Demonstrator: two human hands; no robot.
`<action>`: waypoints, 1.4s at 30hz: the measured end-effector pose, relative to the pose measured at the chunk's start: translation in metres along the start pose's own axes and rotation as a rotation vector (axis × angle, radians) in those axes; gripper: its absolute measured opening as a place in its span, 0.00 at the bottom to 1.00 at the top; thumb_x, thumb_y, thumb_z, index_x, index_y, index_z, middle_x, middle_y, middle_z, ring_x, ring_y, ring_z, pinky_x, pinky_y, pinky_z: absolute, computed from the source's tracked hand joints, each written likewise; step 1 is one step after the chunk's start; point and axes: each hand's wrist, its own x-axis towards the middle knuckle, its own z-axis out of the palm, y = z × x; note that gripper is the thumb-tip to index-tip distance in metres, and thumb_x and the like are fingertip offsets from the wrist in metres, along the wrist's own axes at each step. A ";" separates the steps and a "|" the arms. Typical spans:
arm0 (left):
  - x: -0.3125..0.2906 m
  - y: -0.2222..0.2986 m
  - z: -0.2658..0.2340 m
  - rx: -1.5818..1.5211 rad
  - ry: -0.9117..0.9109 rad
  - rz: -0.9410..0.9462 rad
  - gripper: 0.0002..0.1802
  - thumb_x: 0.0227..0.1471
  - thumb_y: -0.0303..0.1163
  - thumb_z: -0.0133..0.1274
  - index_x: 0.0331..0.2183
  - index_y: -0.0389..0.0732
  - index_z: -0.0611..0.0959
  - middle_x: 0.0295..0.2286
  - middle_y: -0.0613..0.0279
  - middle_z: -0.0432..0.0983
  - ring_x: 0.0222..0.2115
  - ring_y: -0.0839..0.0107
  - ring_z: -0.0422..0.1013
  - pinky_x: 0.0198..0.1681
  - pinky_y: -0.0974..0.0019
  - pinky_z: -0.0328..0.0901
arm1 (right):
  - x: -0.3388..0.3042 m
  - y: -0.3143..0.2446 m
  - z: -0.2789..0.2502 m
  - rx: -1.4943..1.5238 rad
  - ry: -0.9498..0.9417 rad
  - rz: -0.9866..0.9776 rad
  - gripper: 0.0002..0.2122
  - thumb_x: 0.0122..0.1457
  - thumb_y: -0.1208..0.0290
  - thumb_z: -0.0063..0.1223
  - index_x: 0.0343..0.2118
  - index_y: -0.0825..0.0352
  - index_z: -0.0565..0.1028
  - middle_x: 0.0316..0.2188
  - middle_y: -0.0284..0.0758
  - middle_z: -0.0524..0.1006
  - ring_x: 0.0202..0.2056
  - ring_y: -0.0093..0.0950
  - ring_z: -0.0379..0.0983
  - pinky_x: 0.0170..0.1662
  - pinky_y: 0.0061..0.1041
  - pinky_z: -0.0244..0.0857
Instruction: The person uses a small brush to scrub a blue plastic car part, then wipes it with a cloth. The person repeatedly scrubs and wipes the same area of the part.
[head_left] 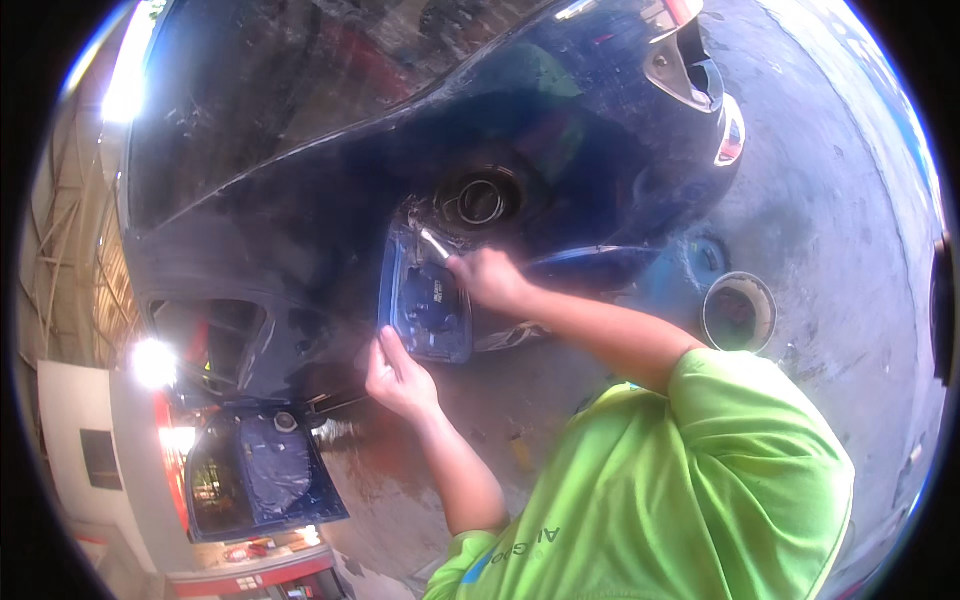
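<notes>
Round black filler recess (462,187) in a glossy dark blue car panel (600,130) — approach from above and from the right is open across bare panel. Below the recess, a blue rectangular flap (407,300) stands in the way, the left hand (398,378) at its lower corner. Just below the recess, the right hand (490,280) and its slim white tool (437,243) obstruct passage.

Count, as visible. Hands: 2, i.e. left hand (400,382) 1, right hand (492,281) 1. Slim white tool (434,243): 1. Dark blue car (330,215): 1. Open flap (432,335): 1. Round recess (480,203): 1. Bucket (769,302): 1. Open car door (275,465): 1. Lime-green shirt (650,490): 1.
</notes>
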 end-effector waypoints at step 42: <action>-0.001 0.001 0.018 -0.027 0.054 -0.064 0.25 0.70 0.43 0.49 0.38 0.27 0.84 0.26 0.52 0.82 0.25 0.68 0.72 0.33 0.60 0.68 | -0.007 0.031 0.011 0.133 -0.078 0.317 0.26 0.70 0.51 0.45 0.28 0.71 0.82 0.26 0.48 0.82 0.35 0.49 0.81 0.46 0.43 0.73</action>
